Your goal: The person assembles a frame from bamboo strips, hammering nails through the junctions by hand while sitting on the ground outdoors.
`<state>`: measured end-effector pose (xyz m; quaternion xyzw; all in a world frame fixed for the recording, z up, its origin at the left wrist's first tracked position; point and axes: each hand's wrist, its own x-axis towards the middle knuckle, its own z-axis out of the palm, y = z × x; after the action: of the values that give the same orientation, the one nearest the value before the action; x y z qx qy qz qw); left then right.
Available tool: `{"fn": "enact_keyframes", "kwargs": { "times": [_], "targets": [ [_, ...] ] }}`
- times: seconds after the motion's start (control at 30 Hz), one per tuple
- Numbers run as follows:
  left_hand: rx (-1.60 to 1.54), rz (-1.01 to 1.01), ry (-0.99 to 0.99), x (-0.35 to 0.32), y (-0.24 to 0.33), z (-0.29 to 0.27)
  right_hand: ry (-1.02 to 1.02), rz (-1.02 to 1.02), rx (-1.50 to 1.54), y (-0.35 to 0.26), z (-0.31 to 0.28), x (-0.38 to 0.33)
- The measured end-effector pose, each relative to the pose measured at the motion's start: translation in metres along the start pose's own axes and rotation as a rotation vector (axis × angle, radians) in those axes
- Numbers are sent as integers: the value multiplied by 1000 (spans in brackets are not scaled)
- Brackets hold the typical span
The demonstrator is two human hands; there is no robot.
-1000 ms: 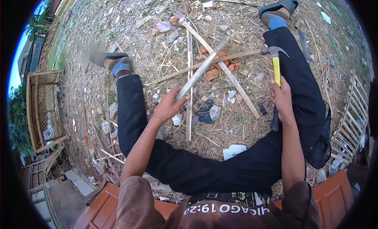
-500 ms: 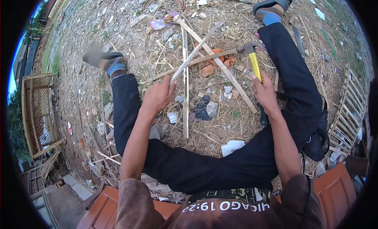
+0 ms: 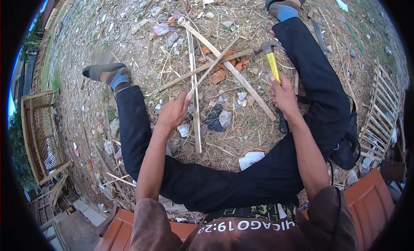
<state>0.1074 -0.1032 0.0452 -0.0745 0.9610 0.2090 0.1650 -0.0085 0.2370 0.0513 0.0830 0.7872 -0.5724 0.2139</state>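
So the person sits on the ground with legs spread, and the work lies between them on the dirt. Nearest in, the left hand point(image 3: 174, 112) is curled shut around the near end of a thin slat point(image 3: 213, 65). That slat runs away from the hand, up and to the right, so its long axis points diagonally toward the far right. The right hand point(image 3: 283, 92) sits at about the same depth on the right side, fist closed on the black grip of a hammer point(image 3: 272, 65). The yellow shaft goes up and a bit left from the fist, and the steel head hangs at the far end, just right of where the slats cross.

Farther out, that held slat crosses a long upright slat point(image 3: 194, 78), and more strips lie criss-cross over brick bits point(image 3: 217, 76). So the crossing is far and left of the hammer hand, and the hammer head is the closer of the two tools to it. The left hand is well short of it.
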Motion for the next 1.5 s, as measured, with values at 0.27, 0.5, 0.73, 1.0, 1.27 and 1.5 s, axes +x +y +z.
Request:
{"fn": "enact_keyframes", "kwargs": {
  "times": [0.27,0.5,0.73,1.0,1.27,1.5],
  "targets": [
    [4,-28,3,-3,8,-1,-28,11,-55,8,1,7],
    [106,-56,76,-6,15,7,55,-240,-308,-2,12,27],
    [89,-17,99,-4,10,13,47,-407,-478,-28,31,65],
    [87,-35,71,-3,10,12,95,-336,-419,-41,32,72],
    [147,-19,124,-3,11,14,143,-562,-614,-65,24,72],
    [182,-8,148,-4,7,18,40,-520,-602,-99,19,61]
  ]
}}
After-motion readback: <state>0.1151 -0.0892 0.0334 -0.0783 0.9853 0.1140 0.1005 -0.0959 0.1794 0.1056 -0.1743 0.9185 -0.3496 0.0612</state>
